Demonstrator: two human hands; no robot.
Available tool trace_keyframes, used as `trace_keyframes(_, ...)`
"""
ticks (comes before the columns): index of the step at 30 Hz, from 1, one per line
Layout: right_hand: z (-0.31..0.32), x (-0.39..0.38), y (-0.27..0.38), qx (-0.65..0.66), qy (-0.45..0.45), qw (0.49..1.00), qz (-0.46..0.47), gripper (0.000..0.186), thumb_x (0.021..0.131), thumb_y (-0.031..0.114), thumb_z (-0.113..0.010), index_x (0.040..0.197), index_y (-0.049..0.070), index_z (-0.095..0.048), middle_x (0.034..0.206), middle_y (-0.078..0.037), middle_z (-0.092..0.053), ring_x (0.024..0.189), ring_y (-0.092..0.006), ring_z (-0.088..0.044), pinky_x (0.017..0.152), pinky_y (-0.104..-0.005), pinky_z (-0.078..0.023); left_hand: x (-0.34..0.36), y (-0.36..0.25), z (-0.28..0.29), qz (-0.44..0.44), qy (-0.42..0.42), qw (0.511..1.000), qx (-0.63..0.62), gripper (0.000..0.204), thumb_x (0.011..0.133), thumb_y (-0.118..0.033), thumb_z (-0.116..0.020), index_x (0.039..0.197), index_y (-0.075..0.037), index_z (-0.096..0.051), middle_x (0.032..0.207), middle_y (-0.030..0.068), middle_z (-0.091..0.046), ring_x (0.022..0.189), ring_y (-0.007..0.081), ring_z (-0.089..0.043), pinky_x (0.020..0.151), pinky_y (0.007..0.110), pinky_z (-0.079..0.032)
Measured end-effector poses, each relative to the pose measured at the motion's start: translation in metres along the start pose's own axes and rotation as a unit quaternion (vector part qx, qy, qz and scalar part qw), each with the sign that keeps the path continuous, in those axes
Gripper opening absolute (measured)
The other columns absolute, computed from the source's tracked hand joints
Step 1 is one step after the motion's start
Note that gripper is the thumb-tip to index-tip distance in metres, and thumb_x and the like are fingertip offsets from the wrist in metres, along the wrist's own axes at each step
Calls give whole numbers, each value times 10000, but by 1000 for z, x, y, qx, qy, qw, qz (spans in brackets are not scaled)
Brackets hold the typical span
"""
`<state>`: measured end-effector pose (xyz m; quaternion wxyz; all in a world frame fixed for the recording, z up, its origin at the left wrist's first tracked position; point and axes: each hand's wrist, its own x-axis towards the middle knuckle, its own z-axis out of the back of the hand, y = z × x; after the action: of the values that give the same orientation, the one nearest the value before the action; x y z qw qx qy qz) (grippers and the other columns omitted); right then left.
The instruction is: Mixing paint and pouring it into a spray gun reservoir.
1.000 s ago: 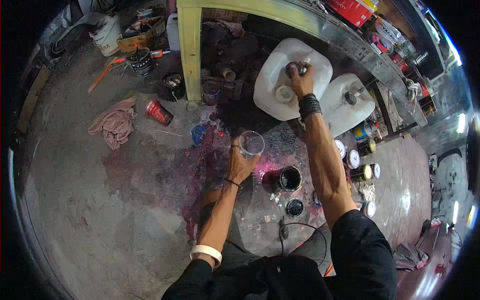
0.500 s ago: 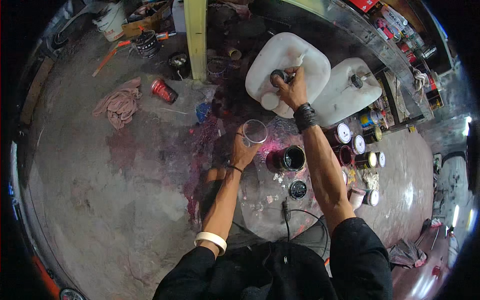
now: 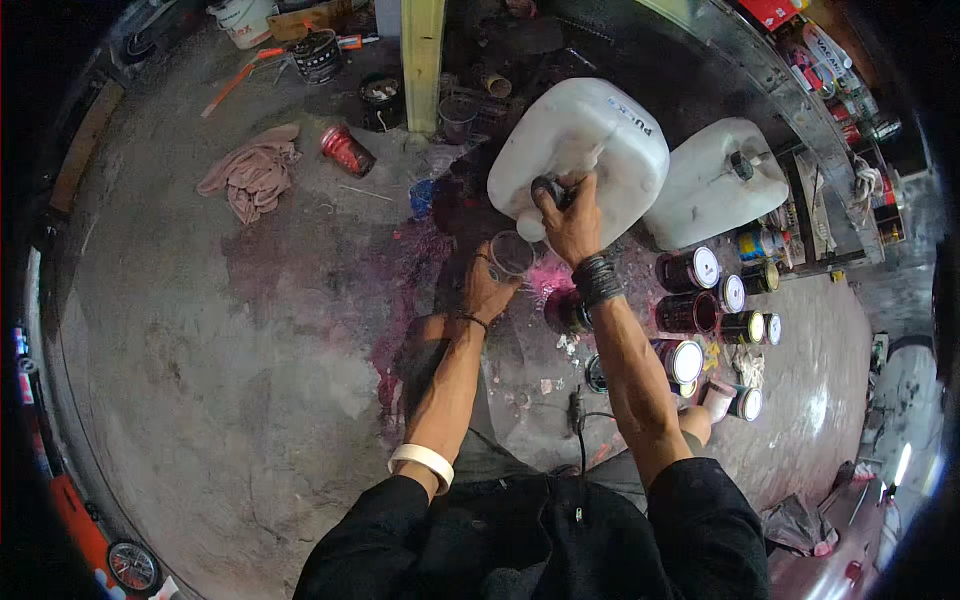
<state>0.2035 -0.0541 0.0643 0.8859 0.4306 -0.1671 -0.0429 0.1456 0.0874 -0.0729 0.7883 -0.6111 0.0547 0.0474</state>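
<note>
Gripping the dark handle (image 3: 546,187) of a big white jug (image 3: 600,120), right hand (image 3: 573,222) is clenching with fingers wrapping round. Left hand (image 3: 488,290) is holding a clear cup (image 3: 513,253), fingers curling round its side, rim facing up.

Jug is leaning toward the person, its pale spout end (image 3: 530,226) sitting right by the cup's far rim; not showing whether they're touching or whether any liquid is running. Jug is occupying the part toward the far edge of the floor (image 3: 190,330), right of the yellow post (image 3: 421,70); base is hiding, so can't tell if it's resting on the floor. Second white jug (image 3: 715,185) is sitting just beside it, on the side of the floor's right edge. Dark can (image 3: 567,312) is standing near the cup, partly hiding behind the right wrist. Paint cans (image 3: 685,313) are grouping toward the floor's right edge; pink rag (image 3: 250,172) and red cup (image 3: 347,150) are lying toward its far left corner.

Handling: jug is looking stiff and bulky, probably weighing a lot if full, maybe getting slick where wet; handle is offering the best hold. Cup is looking light, thin, easily crushing; low side wall is giving the safer hold.
</note>
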Motion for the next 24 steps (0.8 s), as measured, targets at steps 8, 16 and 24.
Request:
trace_keyframes(8, -10, -23, 1, 18, 10, 1000, 17, 443, 909, 251, -727, 1128, 16, -422, 1034, -264, -687, 969, -432, -692, 827, -462, -538, -2, -6, 18, -54, 33, 998, -29, 733, 714, -168, -860, 1342, -37, -506, 1275, 155, -631, 1206, 301, -607, 1029, 401, -487)
trace_keyframes(16, -18, -39, -6, 1, 17, 1000, -20, 438, 914, 266, -719, 1141, 7, -448, 1008, -263, -684, 934, -416, -698, 815, -459, -539, -8, -7, 35, 24, 67, 997, 16, 789, 685, -166, -877, 1362, -54, -488, 1297, 145, -628, 1223, 296, -601, 1038, 401, -491)
trace_keyframes(24, -34, -57, -19, 12, 7, 999, 30, 398, 914, 234, -723, 1125, 15, -464, 991, -242, -690, 886, -399, -704, 776, -445, -547, -3, 11, 35, 54, 75, 992, 84, 871, 657, -213, -903, 1395, -57, -468, 1338, 178, -602, 1274, 338, -563, 1073, 414, -461)
